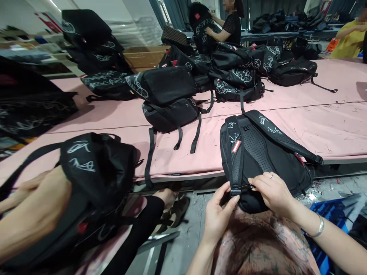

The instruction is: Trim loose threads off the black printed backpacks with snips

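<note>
A black backpack [282, 168] leans on the table edge and my lap, its padded back panel and shoulder straps turned up. White scribbles and a small red label mark the straps. My left hand [219, 214] is closed, thumb and fingers pinching the strap buckle [236, 193] at the lower end of the left shoulder strap. My right hand [272, 193] is closed just to the right, its fingertips pinched at the pack's lower edge beside the buckle. What lies between those fingertips is too small to make out.
At left, a co-worker's hands [43, 202] handle another black backpack [100, 164]. Several more backpacks [172, 86] lie in piles on the pink-covered table [120, 116], with loose thread scraps. Across it a person [232, 26] handles an upright bag. Blue material [327, 221] lies at lower right.
</note>
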Demonstrator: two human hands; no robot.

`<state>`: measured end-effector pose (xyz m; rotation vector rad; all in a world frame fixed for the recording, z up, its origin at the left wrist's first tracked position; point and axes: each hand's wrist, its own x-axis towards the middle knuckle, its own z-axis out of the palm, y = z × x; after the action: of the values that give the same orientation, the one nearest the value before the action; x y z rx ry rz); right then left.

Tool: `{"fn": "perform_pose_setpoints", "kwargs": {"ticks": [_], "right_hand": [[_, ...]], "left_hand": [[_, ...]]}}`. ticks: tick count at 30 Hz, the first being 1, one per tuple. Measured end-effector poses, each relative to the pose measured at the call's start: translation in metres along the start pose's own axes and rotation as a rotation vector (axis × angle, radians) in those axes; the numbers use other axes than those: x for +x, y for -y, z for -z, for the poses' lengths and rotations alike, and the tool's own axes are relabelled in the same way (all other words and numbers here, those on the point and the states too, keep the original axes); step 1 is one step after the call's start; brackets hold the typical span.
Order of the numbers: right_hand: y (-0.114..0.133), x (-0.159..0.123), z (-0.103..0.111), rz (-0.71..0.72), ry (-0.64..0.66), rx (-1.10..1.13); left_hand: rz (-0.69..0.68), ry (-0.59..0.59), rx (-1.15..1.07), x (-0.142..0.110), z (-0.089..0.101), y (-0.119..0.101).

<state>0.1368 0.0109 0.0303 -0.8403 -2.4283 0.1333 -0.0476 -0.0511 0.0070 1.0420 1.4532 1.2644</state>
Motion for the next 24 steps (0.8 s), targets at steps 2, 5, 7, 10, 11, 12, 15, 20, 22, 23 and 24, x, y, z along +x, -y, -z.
{"fn": "perform_pose_setpoints", "kwargs": {"ticks": [2, 5, 7, 10, 11, 12, 15, 20, 22, 23, 24], "right_hand": [[-0.001, -0.001, -0.001, -0.027, -0.015, 0.053], [-0.001, -0.001, -0.002, -0.054, 0.002, 0.096], [0.000, 0.001, -0.002, -0.050, 0.035, 0.089], [0.002, 0.006, -0.001, -0.032, 0.070, 0.059], [0.003, 0.008, -0.001, -0.026, 0.071, 0.048], [0.004, 0.009, -0.001, -0.020, 0.068, 0.039], [0.005, 0.011, -0.002, 0.001, 0.058, 0.017], [0.004, 0.012, -0.002, -0.005, 0.057, 0.084], [0.005, 0.012, 0.000, -0.032, 0.037, 0.220], [0.005, 0.012, 0.000, -0.064, 0.022, 0.308], [0.006, 0.013, 0.000, -0.116, 0.006, 0.400]], "left_hand": [[0.004, 0.001, -0.005, 0.000, 0.000, 0.000], [0.008, 0.006, -0.013, 0.000, 0.000, 0.001], [0.011, -0.005, -0.013, 0.000, -0.001, 0.001], [0.012, -0.018, -0.014, 0.000, -0.002, 0.001], [0.011, -0.017, -0.017, -0.001, -0.002, 0.001], [0.009, -0.014, -0.018, -0.001, -0.002, 0.001], [0.008, -0.003, -0.010, -0.001, -0.002, 0.001], [0.029, 0.016, -0.031, 0.000, -0.003, -0.005], [0.029, 0.010, -0.057, 0.000, -0.002, -0.009], [0.033, 0.000, -0.072, 0.000, -0.001, -0.010], [0.039, -0.012, -0.089, 0.000, 0.000, -0.011]]}}
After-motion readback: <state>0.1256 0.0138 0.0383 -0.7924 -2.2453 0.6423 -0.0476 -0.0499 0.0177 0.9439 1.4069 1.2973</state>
